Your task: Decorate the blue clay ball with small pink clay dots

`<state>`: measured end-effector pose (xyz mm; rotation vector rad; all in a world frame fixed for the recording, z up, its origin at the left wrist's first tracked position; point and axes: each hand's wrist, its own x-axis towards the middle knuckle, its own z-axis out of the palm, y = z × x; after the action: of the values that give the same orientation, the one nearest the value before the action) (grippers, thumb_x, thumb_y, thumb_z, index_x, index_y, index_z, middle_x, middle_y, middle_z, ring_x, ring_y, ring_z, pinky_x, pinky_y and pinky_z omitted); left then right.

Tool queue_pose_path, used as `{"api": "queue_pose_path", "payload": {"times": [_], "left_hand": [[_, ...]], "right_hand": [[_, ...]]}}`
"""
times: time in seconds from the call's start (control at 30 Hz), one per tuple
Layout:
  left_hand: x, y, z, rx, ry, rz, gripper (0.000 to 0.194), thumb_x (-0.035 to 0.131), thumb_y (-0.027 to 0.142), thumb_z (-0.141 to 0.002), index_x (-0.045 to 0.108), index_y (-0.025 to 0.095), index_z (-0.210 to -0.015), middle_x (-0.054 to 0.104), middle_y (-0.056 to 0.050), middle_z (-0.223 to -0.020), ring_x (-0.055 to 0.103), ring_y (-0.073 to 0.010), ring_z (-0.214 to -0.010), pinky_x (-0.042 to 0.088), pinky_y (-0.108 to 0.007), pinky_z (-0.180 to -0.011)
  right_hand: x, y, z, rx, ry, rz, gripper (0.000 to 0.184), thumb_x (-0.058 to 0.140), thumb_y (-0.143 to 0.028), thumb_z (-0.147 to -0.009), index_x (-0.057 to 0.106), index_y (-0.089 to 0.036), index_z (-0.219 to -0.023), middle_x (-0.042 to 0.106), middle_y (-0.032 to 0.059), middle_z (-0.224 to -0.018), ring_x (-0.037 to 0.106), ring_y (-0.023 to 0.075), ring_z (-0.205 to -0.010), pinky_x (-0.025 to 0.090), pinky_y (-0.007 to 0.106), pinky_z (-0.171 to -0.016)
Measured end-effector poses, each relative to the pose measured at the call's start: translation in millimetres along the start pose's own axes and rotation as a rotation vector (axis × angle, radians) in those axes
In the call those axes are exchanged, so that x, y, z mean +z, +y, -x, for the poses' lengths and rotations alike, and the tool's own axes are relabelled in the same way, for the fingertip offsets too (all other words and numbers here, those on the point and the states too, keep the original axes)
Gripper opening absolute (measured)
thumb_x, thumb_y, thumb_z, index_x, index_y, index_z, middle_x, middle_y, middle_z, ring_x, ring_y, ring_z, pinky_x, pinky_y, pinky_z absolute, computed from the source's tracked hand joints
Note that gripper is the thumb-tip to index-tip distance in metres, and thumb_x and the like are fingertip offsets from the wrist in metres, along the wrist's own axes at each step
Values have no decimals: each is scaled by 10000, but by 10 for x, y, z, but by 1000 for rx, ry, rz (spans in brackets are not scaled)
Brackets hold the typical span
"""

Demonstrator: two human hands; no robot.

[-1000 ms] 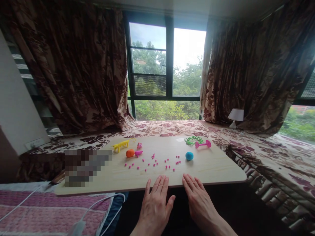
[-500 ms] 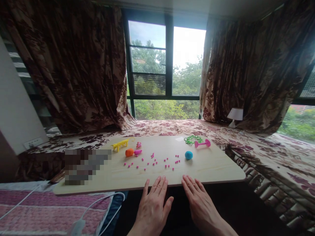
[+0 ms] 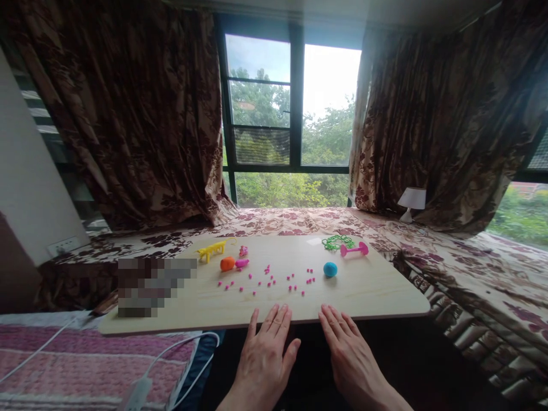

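Observation:
My left hand [image 3: 266,354] lies flat with its fingertips on the near edge of the pale wooden board [image 3: 184,308]. To its right, my right hand [image 3: 349,354] rests palm down on the same edge, fingers stretched out. Neither hand holds anything. Beyond the fingertips several small pink beads [image 3: 269,284] are scattered. A blue egg-shaped piece [image 3: 330,269] stands past my right hand. On the left are an orange egg-shaped piece [image 3: 227,263], a small magenta piece [image 3: 242,263] touching or close to it, and a yellow animal-like toy [image 3: 211,250].
At the back right lie a green beaded string [image 3: 337,242] and a pink dumbbell-shaped piece [image 3: 354,249]. A small pink figure [image 3: 243,250] is at the back left. A white power strip [image 3: 139,394] with a cable lies on the pink quilt [image 3: 85,371]. A lamp [image 3: 411,198] stands by the curtain.
Both hands stay at the board's edge, and the toys and beads keep their places. Only the camera view shifts slightly.

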<state>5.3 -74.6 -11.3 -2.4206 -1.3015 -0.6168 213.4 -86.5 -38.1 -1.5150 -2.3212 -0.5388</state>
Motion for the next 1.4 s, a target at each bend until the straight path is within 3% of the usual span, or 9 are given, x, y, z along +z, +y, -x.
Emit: {"api": "queue_pose_path", "payload": {"times": [0.27,0.53,0.8,1.1,1.27,1.4], "left_hand": [[48,137,-160,5,-29,20,511,279,428,-888,283,222,-1355,391,-38,-1386,316,-221,-1285,176,-515,-1054],[15,53,10,8,-4,5,518,322,399,-881,277,205,-1359,409,-63,-1373,351,-243,-1262,195,-521,-1042],[107,165,-163,-29,-15,1,497,276,415,-890,325,211,-1340,418,-52,-1372,321,-235,-1280,200,-520,-1050],[91,16,10,-97,-21,-33,535,295,433,-881,302,176,-1350,388,-77,-1388,292,-239,-1295,195,-519,-1058],[80,118,-125,-28,-57,9,523,256,430,-891,298,185,-1352,376,-75,-1395,273,-214,-1306,209,-506,-1062],[109,121,-183,-57,-49,9,517,251,440,-889,318,199,-1342,397,-65,-1382,302,-219,-1293,213,-524,-1056]], "right_hand": [[7,-6,-251,21,-35,-42,683,402,-57,-686,316,-140,-1358,295,83,-1418,233,209,-1309,185,408,-1068],[26,42,13,25,17,30,699,401,-42,-691,283,-146,-1373,252,75,-1434,207,211,-1317,187,404,-1070],[-15,57,-231,69,-30,-55,644,388,-61,-703,362,-173,-1336,346,46,-1398,223,205,-1312,158,431,-1067],[0,47,-13,76,-3,-31,684,384,-35,-695,306,-152,-1364,260,51,-1436,148,202,-1332,157,416,-1070],[34,36,-127,65,-20,-49,669,377,-51,-702,314,-153,-1360,279,46,-1429,161,188,-1330,160,399,-1072],[51,123,-230,116,-33,-62,672,387,-67,-690,339,-191,-1349,317,21,-1414,215,199,-1314,167,422,-1065]]}}
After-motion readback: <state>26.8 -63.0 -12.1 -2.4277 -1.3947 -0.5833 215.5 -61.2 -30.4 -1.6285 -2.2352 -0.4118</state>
